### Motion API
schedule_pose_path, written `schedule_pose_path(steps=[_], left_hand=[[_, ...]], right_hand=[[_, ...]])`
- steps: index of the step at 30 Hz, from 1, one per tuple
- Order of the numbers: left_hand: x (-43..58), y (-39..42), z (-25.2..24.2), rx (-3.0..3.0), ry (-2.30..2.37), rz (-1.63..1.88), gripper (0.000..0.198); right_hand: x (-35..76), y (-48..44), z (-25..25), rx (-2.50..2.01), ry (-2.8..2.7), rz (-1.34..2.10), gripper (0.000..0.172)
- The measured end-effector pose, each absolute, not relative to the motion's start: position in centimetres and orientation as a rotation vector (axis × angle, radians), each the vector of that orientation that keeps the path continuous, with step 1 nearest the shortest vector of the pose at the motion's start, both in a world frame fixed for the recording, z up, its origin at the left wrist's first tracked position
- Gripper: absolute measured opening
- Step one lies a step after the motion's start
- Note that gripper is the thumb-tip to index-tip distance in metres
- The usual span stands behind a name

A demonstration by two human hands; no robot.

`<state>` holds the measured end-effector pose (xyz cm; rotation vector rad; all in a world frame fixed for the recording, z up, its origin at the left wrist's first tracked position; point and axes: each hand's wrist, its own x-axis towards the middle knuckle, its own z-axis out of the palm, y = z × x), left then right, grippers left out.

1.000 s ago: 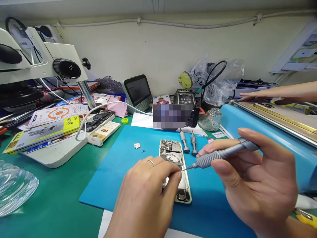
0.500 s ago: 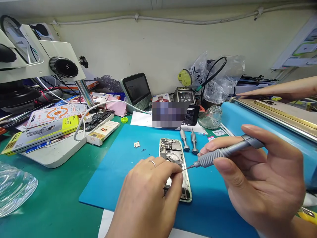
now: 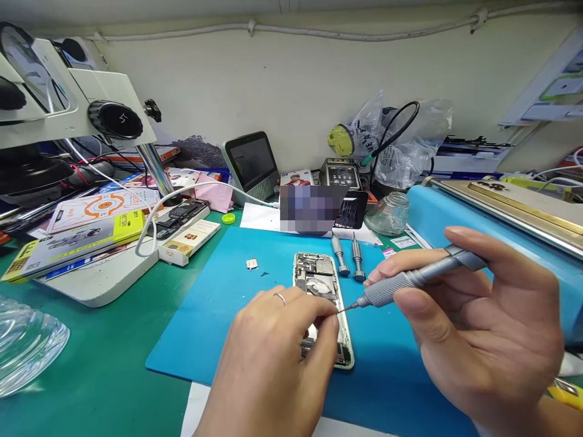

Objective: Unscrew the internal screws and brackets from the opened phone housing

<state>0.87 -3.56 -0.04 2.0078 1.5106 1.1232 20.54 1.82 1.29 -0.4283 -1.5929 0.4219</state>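
A grey precision screwdriver point(image 3: 395, 287) slants down to the left in my right hand point(image 3: 483, 321), which is closed around its ridged shaft with the top against the index finger. Its thin tip meets the pinched thumb and forefinger of my left hand point(image 3: 277, 358); whether a tiny part is also in that pinch is hidden. Below lies an opened phone point(image 3: 322, 267) with bare inner parts, partly covered by my left hand. Two more screwdrivers, one left point(image 3: 339, 255) and one right point(image 3: 357, 258), lie beyond it. A small metal piece point(image 3: 252, 264) and dark bits point(image 3: 265, 274) sit left of the phone.
A blue mat point(image 3: 195, 328) covers the green bench. At left stand a microscope point(image 3: 113, 118), boxes point(image 3: 77, 243) and a clear glass dish point(image 3: 30, 349). Behind are a screen device point(image 3: 250, 167) and a glass jar point(image 3: 389, 212). A blue machine point(image 3: 426, 212) stands at right.
Another person's arm, over the blue machine at the right, has gone out of view. My hands and the screwdriver have barely moved; the view shifts slightly.
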Motion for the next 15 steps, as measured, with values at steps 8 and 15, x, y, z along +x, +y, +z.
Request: schedule_pose_path(steps=[8, 15], left_hand=[[0.88, -3.56, -0.12, 1.998, 1.507, 1.123, 0.025], [0.87, -3.47, -0.24, 1.995, 1.482, 1.138, 0.023]], right_hand=[[20.51, 1.93, 1.56, -0.447, -1.617, 0.386, 0.073], [20.48, 1.78, 1.63, -0.455, -1.612, 0.368, 0.075]])
